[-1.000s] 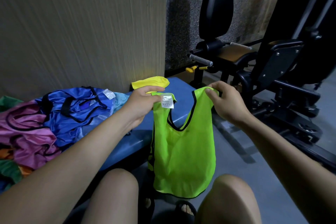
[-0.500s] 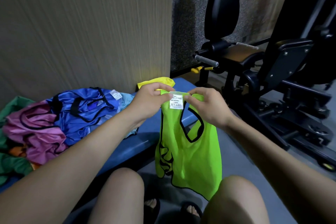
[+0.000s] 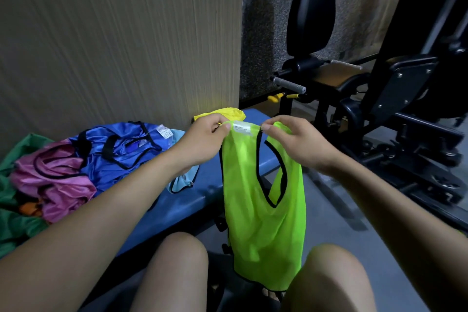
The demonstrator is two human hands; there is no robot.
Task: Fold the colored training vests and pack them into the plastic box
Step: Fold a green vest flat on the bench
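Observation:
A neon green mesh vest [image 3: 263,210] with black trim hangs folded lengthwise above my knees. My left hand [image 3: 202,139] pinches its top edge beside the white label, and my right hand [image 3: 296,142] pinches the shoulder straps just right of the label. The two hands sit close together. A heap of loose vests lies on the blue bench [image 3: 197,200] to the left: a blue vest [image 3: 119,152], a pink vest [image 3: 55,180], a green vest [image 3: 15,223]. A yellow vest [image 3: 228,113] peeks out behind my left hand. No plastic box is in view.
A tall cardboard sheet [image 3: 121,53] stands behind the bench. Black gym equipment [image 3: 395,99] with a padded seat and a grey handle fills the right side. Grey floor lies between the bench and the machine. My bare knees are at the bottom.
My right hand has carried the vest's right shoulder over to the left one, so the vest went from spread wide to folded in half lengthwise. The view has shifted slightly.

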